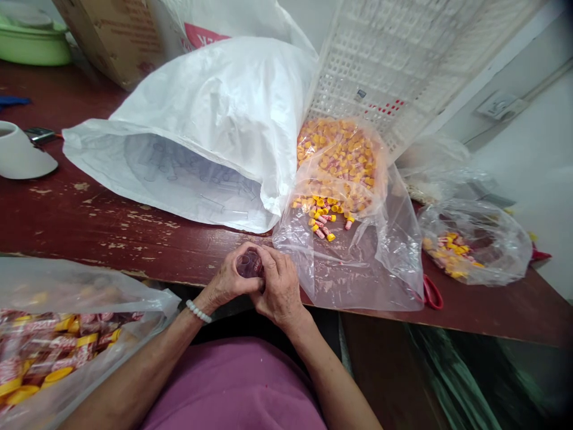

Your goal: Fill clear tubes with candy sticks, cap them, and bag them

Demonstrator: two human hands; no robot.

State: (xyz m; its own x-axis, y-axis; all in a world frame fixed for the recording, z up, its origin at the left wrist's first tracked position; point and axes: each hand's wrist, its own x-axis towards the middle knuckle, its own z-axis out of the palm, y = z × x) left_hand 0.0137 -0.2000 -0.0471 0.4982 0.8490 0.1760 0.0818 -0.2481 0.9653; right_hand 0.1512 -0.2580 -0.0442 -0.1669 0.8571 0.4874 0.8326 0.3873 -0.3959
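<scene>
both hands closed together on a clear tube (pixel 249 264) at the table (pixel 89 221) edge; left hand (pixel 226 282) cups it, right hand (pixel 280 291) wraps over. tube axis mostly hidden, cannot tell. yellow caps (pixel 323 215) lie ahead-right, nearer the right hand.

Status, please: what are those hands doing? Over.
Both grips shut: left hand and right hand around small clear container, at table edge. Open clear bag of yellow-capped pieces just beyond right hand.

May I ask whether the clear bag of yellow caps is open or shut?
Open: the clear bag lies with its mouth spread wide on the table.
</scene>
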